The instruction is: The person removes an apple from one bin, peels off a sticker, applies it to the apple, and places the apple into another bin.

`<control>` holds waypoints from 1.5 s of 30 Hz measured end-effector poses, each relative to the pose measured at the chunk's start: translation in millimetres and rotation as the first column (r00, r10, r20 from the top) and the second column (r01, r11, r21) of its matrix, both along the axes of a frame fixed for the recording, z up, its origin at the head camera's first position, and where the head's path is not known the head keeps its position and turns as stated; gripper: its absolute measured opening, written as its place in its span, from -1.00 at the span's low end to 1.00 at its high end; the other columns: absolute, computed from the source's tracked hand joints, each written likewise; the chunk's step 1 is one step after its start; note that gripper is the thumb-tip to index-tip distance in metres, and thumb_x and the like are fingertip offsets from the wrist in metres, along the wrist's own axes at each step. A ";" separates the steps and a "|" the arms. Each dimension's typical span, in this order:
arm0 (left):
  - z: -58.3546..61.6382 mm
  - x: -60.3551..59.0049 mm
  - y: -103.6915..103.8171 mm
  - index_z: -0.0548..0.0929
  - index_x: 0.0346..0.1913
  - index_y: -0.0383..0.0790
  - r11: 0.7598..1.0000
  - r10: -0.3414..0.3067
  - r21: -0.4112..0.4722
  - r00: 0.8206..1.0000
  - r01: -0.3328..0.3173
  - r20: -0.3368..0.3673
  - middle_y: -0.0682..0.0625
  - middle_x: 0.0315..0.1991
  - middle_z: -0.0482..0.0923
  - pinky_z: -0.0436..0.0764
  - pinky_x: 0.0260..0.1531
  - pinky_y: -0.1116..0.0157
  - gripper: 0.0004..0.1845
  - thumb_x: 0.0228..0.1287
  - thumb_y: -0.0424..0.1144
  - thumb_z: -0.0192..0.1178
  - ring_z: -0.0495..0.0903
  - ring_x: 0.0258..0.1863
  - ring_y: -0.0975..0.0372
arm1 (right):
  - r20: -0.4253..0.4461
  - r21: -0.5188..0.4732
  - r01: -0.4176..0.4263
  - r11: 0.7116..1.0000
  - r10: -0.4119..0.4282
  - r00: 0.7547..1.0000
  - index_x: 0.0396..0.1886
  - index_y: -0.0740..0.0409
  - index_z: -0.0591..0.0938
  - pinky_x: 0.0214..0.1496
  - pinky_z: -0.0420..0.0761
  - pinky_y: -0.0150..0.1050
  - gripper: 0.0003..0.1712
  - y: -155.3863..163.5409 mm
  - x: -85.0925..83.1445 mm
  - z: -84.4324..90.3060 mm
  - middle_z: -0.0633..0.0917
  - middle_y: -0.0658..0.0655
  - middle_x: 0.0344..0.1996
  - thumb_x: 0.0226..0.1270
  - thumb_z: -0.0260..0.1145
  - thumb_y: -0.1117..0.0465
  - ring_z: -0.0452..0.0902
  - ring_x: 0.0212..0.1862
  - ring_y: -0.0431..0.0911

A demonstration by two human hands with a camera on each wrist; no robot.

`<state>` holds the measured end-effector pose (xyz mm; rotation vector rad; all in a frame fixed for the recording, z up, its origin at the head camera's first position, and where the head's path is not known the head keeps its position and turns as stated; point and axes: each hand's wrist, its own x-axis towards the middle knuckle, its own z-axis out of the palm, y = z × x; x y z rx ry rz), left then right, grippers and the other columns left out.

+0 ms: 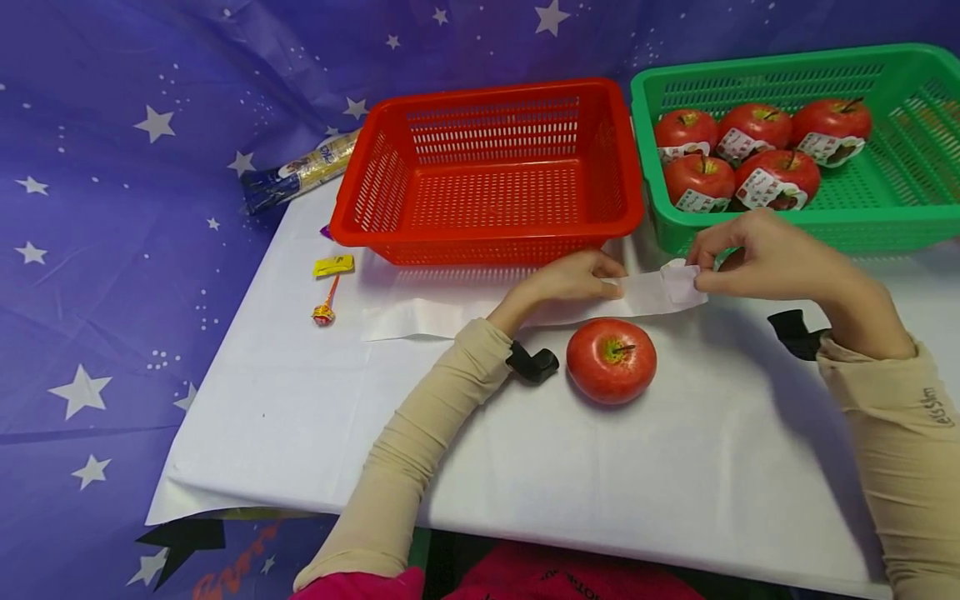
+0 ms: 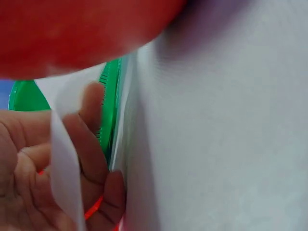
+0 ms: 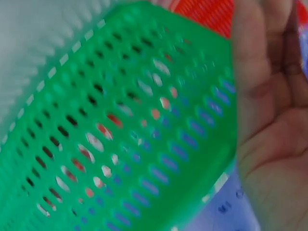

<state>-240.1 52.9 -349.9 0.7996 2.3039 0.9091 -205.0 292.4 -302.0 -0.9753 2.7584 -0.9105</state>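
A long white paper strip (image 1: 420, 318) stretches sideways just in front of the red basket. My left hand (image 1: 573, 279) grips it near its right part, and in the left wrist view the strip (image 2: 66, 173) curls across the palm. With thumb and fingertips, my right hand (image 1: 765, 254) pinches a pale, squarish piece (image 1: 681, 285) at the strip's right end. Below the strip, a red apple (image 1: 611, 367) without a label sits on the table. That apple (image 2: 86, 33) looms large in the left wrist view. The right wrist view hides the right fingertips.
A red basket (image 1: 487, 250) with nothing in it stands behind the strip. Beside it, a green basket (image 1: 892, 218) holds several labelled apples (image 1: 780, 179). At left lie a lollipop (image 1: 324, 314), a yellow packet (image 1: 333, 266) and a long bag (image 1: 300, 172) at the table's edge.
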 end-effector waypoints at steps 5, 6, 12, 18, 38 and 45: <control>1.6 0.1 2.5 0.54 0.20 -0.34 1.000 0.010 -0.006 1.000 -0.010 0.001 -0.13 0.12 0.58 0.40 0.07 0.47 -0.59 0.36 -0.25 0.12 0.47 0.06 0.22 | -0.003 -0.106 -0.065 0.992 0.065 0.998 -0.69 -0.02 0.61 -0.26 0.52 -0.59 -0.63 12.7 6.0 11.0 0.69 -0.17 -0.35 -0.04 0.38 0.56 0.56 -0.25 -0.36; 2.4 0.4 3.3 0.53 0.21 -0.33 1.000 0.009 -0.010 1.000 -0.009 -0.003 -0.13 0.13 0.58 0.40 0.09 0.46 -0.59 0.36 -0.25 0.13 0.47 0.08 0.20 | 0.007 -0.152 -0.088 0.984 0.091 0.996 -0.69 0.01 0.61 -0.24 0.52 -0.58 -0.62 14.3 7.1 12.5 0.70 -0.14 -0.33 -0.04 0.35 0.60 0.57 -0.23 -0.33; 1.6 1.5 5.4 0.55 0.20 -0.30 0.995 0.008 -0.096 0.998 -0.014 -0.062 -0.09 0.17 0.57 0.40 0.16 0.44 -0.61 0.34 -0.30 0.11 0.50 0.15 0.19 | 0.016 -0.739 -0.292 0.607 0.449 0.893 -0.67 0.41 0.57 -0.30 0.52 -0.39 -0.66 21.2 8.8 16.1 0.68 0.32 -0.03 -0.10 0.03 0.81 0.56 0.09 0.03; -4.1 3.9 9.9 0.56 0.21 -0.16 0.996 0.031 -0.084 0.995 -0.039 -0.091 0.01 0.18 0.55 0.38 0.16 0.45 -0.62 0.39 -0.21 0.07 0.48 0.14 0.27 | -0.177 -0.936 -0.321 0.141 0.600 0.780 -0.70 0.68 0.52 0.15 0.51 -0.06 -0.81 15.5 12.0 22.1 0.68 0.52 -0.35 -0.12 -0.03 0.74 0.63 -0.12 0.25; 36.8 83.7 -25.3 0.19 0.47 0.05 0.898 -0.435 -0.241 0.833 0.369 -0.343 -0.07 0.48 0.08 0.17 0.41 0.31 0.04 -0.10 0.12 0.49 0.17 0.43 0.17 | 0.186 -0.665 0.034 0.747 0.122 0.975 -0.24 0.43 0.70 -0.63 0.21 -0.31 -0.68 -3.8 48.8 6.7 0.76 0.05 -0.28 0.01 0.25 0.71 0.33 -0.70 -0.18; 14.2 77.8 -19.2 0.29 0.41 -0.09 0.944 -0.329 -0.200 0.789 0.262 -0.519 -0.07 0.28 0.39 0.45 0.18 0.39 -0.07 0.00 0.20 0.38 0.47 0.20 0.21 | 0.177 -0.551 0.056 0.833 0.051 0.983 -0.15 0.28 0.72 -0.55 0.41 -0.37 -0.68 -22.1 59.9 -5.1 0.76 -0.08 -0.21 0.09 0.32 0.59 0.53 -0.58 -0.19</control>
